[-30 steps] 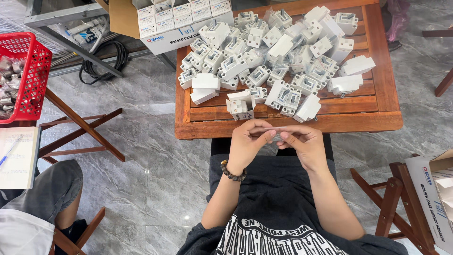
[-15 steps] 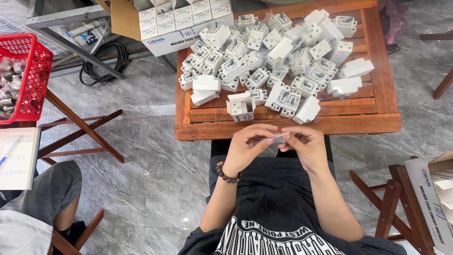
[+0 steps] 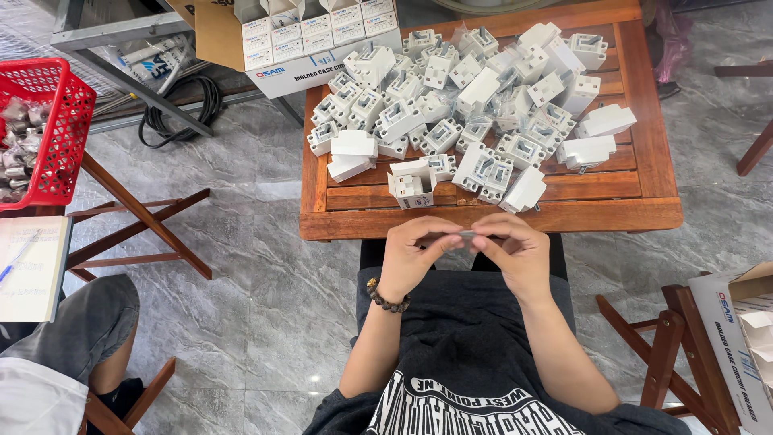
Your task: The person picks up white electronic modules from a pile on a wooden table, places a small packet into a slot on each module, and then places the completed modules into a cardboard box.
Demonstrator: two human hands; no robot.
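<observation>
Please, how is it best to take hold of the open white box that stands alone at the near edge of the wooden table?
Probably grip the open white box by its two outer side walls, fingers coming from above. It stands apart from the pile of white units, so both sides look free, and its flaps look flimsy.

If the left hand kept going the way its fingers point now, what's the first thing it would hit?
The left hand points across toward the right hand, so it would likely meet the small grey piece pinched between them, then the right fingers.
</observation>
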